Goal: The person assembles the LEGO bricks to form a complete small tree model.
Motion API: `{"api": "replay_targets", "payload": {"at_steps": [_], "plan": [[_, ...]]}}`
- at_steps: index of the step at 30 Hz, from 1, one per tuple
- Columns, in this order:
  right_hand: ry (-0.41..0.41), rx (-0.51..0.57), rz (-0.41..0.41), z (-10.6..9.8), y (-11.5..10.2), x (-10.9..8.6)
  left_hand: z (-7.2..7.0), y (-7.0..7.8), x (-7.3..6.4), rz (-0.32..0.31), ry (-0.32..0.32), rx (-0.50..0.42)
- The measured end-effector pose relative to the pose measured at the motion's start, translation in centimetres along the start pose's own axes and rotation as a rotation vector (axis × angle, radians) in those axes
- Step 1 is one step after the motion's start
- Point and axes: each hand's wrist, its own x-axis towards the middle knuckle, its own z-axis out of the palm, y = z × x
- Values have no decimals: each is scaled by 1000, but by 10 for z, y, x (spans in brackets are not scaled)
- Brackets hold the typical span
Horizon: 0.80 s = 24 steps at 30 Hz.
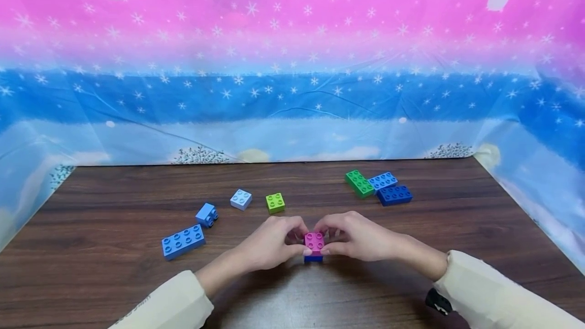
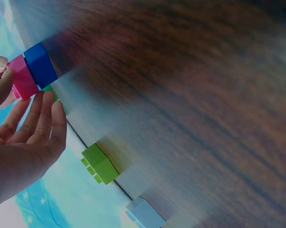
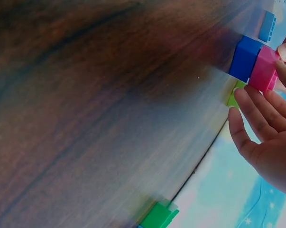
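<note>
A pink brick (image 1: 314,242) sits on top of a dark blue brick (image 1: 313,258) at the front middle of the table. From the left, my left hand (image 1: 278,241) pinches the pink brick with thumb and fingers. On the opposite side my right hand (image 1: 361,237) grips the same brick, its thumb at the near corner. Both wrist views show the blue brick (image 2: 41,65) standing on the wood under the pink one (image 3: 264,69). The lower fingers of each hand are spread loosely beside the stack.
Left of the hands lie a long blue brick (image 1: 184,242), a small blue brick on its side (image 1: 206,215), a pale blue brick (image 1: 240,199) and a lime brick (image 1: 275,203). Back right, a green brick (image 1: 359,183) touches a blue one (image 1: 383,181) near a dark blue one (image 1: 395,195).
</note>
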Motion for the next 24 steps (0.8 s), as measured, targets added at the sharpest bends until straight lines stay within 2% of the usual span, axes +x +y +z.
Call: {"api": "replay_targets", "payload": {"at_steps": [9, 24], "plan": [[-8, 87, 10, 1, 2, -2, 2, -2, 0, -15, 6, 10], [-28, 119, 19, 4, 5, -3, 6, -5, -4, -36, 20, -30]]}}
